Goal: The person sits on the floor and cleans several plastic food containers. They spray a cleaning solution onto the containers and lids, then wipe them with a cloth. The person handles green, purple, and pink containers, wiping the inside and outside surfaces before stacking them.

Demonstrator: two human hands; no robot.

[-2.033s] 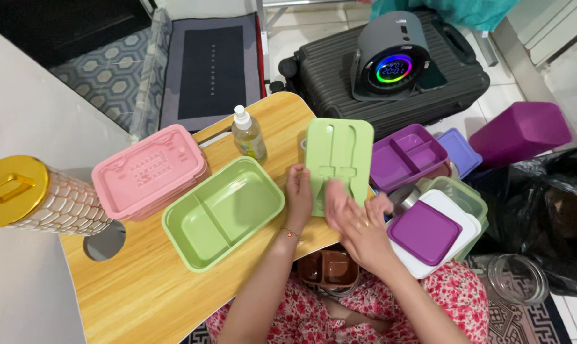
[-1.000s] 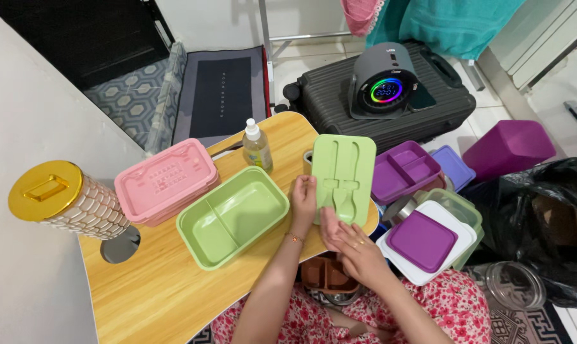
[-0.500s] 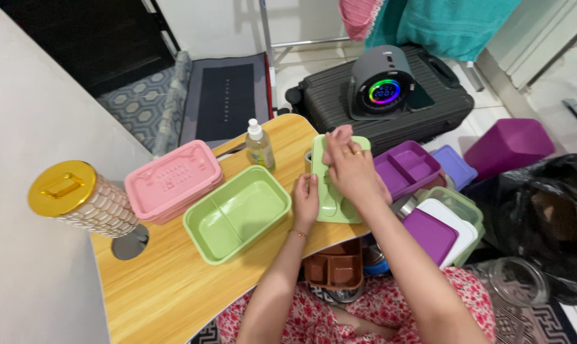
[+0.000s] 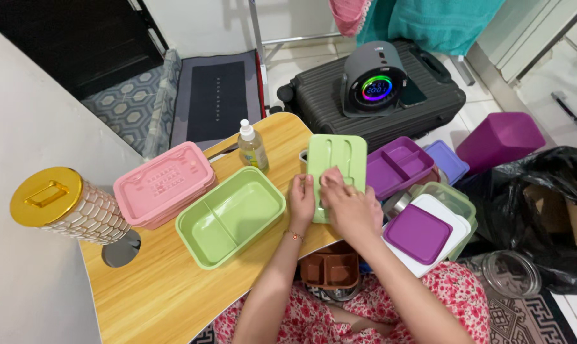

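The green lid point(image 4: 337, 167) lay flat on the wooden counter point(image 4: 154, 286), at three o'clock of the green lunch box point(image 4: 230, 215). The left hand point(image 4: 301, 200) steadied its near-left edge; the right hand point(image 4: 347, 207) pressed on it, fingers point(image 4: 330, 180) seemingly flat, gripping nothing.

— What is the green lid point(image 4: 337, 162) made of?
— Matt, smooth plastic, like the green box point(image 4: 231, 215) and pink box point(image 4: 164, 185).
— And the desk point(image 4: 167, 293)?
— Light wood grain, faintly glossy. The canister's cap point(image 4: 45, 195) looks shiny gold metal; the suitcase point(image 4: 377, 108) is ribbed hard plastic.
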